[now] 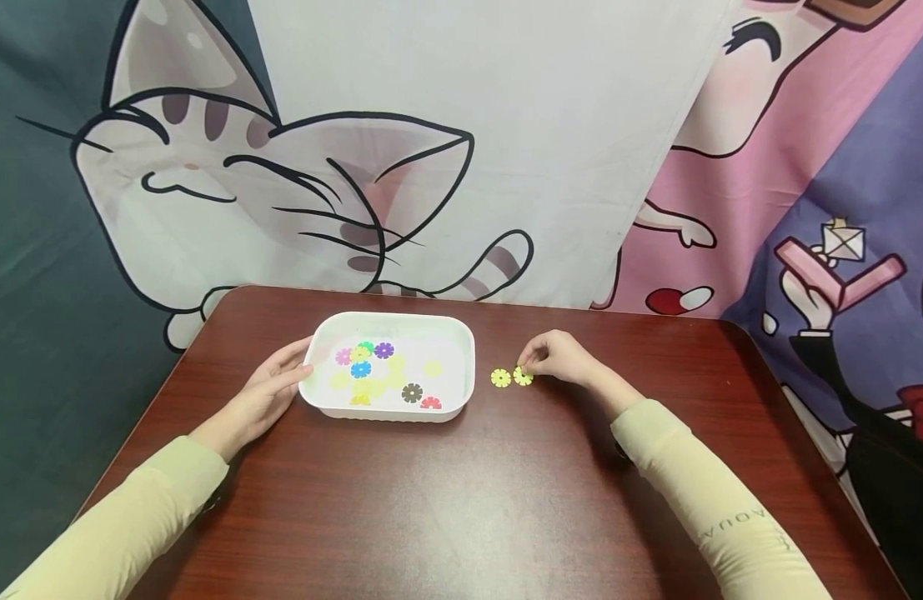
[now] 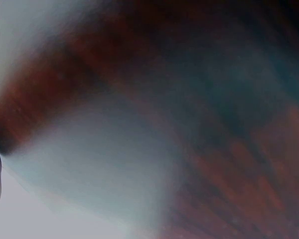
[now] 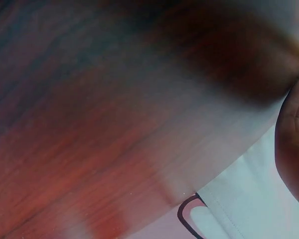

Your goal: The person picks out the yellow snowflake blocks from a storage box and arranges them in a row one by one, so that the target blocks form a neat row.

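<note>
A white plastic tray (image 1: pixel 392 412) with rounded corners stands on the table. My left hand (image 1: pixel 269 387) holds its left end, the thumb on the rim and the other fingers along the outer side. To the right of the tray, my right hand (image 1: pixel 557 358) pinches a yellow snowflake disc (image 1: pixel 523 377) between thumb and fingertips, at the tabletop. Just left of it lies another yellow snowflake disc (image 1: pixel 501 378); whether the two touch I cannot tell. In the right wrist view, part of the right hand (image 3: pixel 293 129) shows at the edge; the disc is barely visible there.
Inside the tray are several snowflake discs, among them blue (image 1: pixel 361 369), purple (image 1: pixel 384 350), black (image 1: pixel 412 392), red (image 1: pixel 431 403) and pale yellow ones. The brown table (image 1: pixel 431 508) ends at a cloth backdrop (image 1: pixel 566 125) with cartoon cats.
</note>
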Action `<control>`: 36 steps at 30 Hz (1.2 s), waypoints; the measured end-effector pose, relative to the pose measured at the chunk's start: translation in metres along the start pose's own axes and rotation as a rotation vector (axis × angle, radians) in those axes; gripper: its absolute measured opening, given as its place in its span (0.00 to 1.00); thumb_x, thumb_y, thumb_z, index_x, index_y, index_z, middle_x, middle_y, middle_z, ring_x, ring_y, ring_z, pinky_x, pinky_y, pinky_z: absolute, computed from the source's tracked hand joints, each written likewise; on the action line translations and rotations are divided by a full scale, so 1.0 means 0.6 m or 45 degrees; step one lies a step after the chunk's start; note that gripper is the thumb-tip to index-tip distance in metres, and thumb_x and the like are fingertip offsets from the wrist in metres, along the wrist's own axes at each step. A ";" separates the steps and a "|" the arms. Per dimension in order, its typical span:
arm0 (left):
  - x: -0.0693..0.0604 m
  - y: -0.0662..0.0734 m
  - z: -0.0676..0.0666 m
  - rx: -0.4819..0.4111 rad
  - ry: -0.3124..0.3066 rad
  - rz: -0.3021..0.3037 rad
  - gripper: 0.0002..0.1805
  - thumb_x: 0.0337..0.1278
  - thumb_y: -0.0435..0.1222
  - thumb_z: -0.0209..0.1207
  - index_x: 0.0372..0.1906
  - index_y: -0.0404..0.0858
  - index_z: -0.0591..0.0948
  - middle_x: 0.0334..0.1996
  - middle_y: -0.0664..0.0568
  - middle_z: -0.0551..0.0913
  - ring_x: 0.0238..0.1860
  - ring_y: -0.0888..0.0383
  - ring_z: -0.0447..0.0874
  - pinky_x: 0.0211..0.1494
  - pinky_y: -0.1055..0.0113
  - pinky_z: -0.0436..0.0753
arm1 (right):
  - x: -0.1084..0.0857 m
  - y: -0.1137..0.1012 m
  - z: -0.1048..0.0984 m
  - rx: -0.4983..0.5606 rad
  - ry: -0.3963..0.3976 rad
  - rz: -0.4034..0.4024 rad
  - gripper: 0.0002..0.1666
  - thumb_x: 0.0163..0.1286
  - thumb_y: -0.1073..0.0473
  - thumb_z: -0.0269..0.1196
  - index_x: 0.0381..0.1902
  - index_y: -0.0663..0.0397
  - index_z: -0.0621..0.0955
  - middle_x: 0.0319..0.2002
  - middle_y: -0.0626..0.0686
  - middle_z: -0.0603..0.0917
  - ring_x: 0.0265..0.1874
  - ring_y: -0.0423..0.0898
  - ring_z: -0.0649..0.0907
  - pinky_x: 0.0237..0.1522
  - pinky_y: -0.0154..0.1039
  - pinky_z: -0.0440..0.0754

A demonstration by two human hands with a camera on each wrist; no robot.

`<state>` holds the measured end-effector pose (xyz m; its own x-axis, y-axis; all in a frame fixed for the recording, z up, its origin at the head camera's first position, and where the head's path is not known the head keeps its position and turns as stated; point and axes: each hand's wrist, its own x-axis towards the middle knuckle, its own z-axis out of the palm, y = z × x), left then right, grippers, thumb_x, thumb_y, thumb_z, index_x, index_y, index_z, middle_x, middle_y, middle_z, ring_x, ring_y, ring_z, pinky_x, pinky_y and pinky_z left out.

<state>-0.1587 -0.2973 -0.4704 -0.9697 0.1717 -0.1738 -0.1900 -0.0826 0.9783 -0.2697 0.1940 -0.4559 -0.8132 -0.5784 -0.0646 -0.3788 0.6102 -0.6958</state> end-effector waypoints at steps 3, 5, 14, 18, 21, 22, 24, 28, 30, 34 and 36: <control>0.000 0.000 0.000 -0.013 0.002 0.000 0.38 0.81 0.34 0.54 0.85 0.36 0.52 0.84 0.36 0.49 0.62 0.77 0.75 0.63 0.82 0.77 | -0.001 -0.001 0.001 -0.004 0.004 0.002 0.02 0.62 0.70 0.71 0.34 0.64 0.90 0.29 0.55 0.91 0.30 0.37 0.84 0.38 0.29 0.83; 0.000 -0.001 0.000 -0.020 0.002 0.003 0.38 0.81 0.34 0.54 0.85 0.36 0.52 0.84 0.37 0.51 0.62 0.77 0.75 0.63 0.82 0.77 | -0.002 -0.001 0.003 -0.011 0.006 0.002 0.02 0.61 0.70 0.71 0.34 0.64 0.90 0.28 0.54 0.90 0.30 0.37 0.84 0.38 0.29 0.83; 0.001 -0.002 -0.002 -0.030 0.000 0.002 0.38 0.81 0.34 0.55 0.85 0.37 0.53 0.84 0.38 0.51 0.62 0.77 0.75 0.63 0.82 0.78 | -0.005 -0.002 0.008 -0.048 0.022 0.003 0.02 0.60 0.69 0.73 0.33 0.62 0.90 0.28 0.53 0.90 0.29 0.36 0.83 0.38 0.29 0.82; 0.000 -0.002 -0.002 -0.037 0.005 0.004 0.37 0.81 0.34 0.55 0.85 0.37 0.54 0.83 0.39 0.52 0.62 0.76 0.76 0.63 0.82 0.78 | -0.005 -0.001 0.009 -0.043 0.019 -0.003 0.03 0.60 0.69 0.73 0.33 0.63 0.90 0.27 0.52 0.90 0.29 0.35 0.83 0.38 0.29 0.82; 0.000 -0.001 -0.001 -0.037 0.006 0.003 0.37 0.81 0.34 0.55 0.85 0.36 0.53 0.83 0.39 0.52 0.62 0.76 0.76 0.63 0.82 0.78 | -0.004 -0.001 0.010 -0.036 0.020 -0.007 0.03 0.60 0.69 0.73 0.33 0.62 0.90 0.27 0.51 0.90 0.29 0.35 0.83 0.37 0.29 0.82; 0.000 -0.002 -0.001 -0.037 0.004 0.003 0.37 0.81 0.34 0.55 0.85 0.36 0.53 0.83 0.39 0.52 0.62 0.76 0.76 0.63 0.82 0.78 | -0.005 -0.001 0.010 -0.035 0.021 -0.008 0.03 0.60 0.69 0.73 0.33 0.62 0.90 0.27 0.51 0.90 0.29 0.35 0.83 0.37 0.29 0.82; -0.001 -0.001 -0.001 -0.034 0.001 0.001 0.38 0.81 0.34 0.55 0.85 0.36 0.52 0.84 0.38 0.51 0.62 0.77 0.76 0.63 0.82 0.78 | -0.005 -0.002 0.011 -0.036 0.021 -0.006 0.03 0.60 0.69 0.74 0.33 0.62 0.90 0.27 0.51 0.90 0.29 0.35 0.82 0.37 0.29 0.82; -0.002 0.000 0.000 -0.032 0.001 0.004 0.38 0.81 0.33 0.54 0.85 0.36 0.52 0.83 0.38 0.51 0.62 0.77 0.76 0.63 0.82 0.78 | -0.005 -0.002 0.011 -0.036 0.019 0.000 0.03 0.60 0.68 0.74 0.33 0.62 0.90 0.27 0.52 0.90 0.29 0.36 0.83 0.38 0.29 0.82; -0.002 0.000 0.000 -0.033 0.004 0.007 0.37 0.81 0.33 0.54 0.85 0.36 0.53 0.83 0.38 0.51 0.62 0.77 0.76 0.63 0.82 0.78 | -0.006 -0.003 0.010 -0.032 0.022 0.004 0.03 0.60 0.68 0.73 0.34 0.62 0.90 0.27 0.52 0.90 0.29 0.36 0.83 0.38 0.29 0.82; -0.001 0.001 0.001 -0.033 0.009 0.004 0.37 0.81 0.33 0.54 0.85 0.36 0.53 0.83 0.37 0.51 0.61 0.77 0.76 0.63 0.82 0.78 | -0.007 -0.004 0.009 -0.016 0.028 0.007 0.03 0.61 0.69 0.73 0.33 0.61 0.90 0.28 0.53 0.90 0.30 0.37 0.83 0.38 0.30 0.82; -0.001 0.001 0.002 -0.019 0.008 -0.006 0.37 0.81 0.34 0.54 0.85 0.36 0.52 0.84 0.37 0.50 0.61 0.77 0.76 0.62 0.82 0.78 | -0.008 -0.004 0.009 -0.015 0.030 0.010 0.03 0.61 0.68 0.74 0.33 0.61 0.90 0.28 0.53 0.90 0.30 0.36 0.83 0.38 0.30 0.82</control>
<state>-0.1583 -0.2964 -0.4695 -0.9697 0.1662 -0.1791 -0.1968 -0.0963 0.9757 -0.2626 0.1923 -0.4578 -0.8265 -0.5605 -0.0532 -0.3771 0.6214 -0.6868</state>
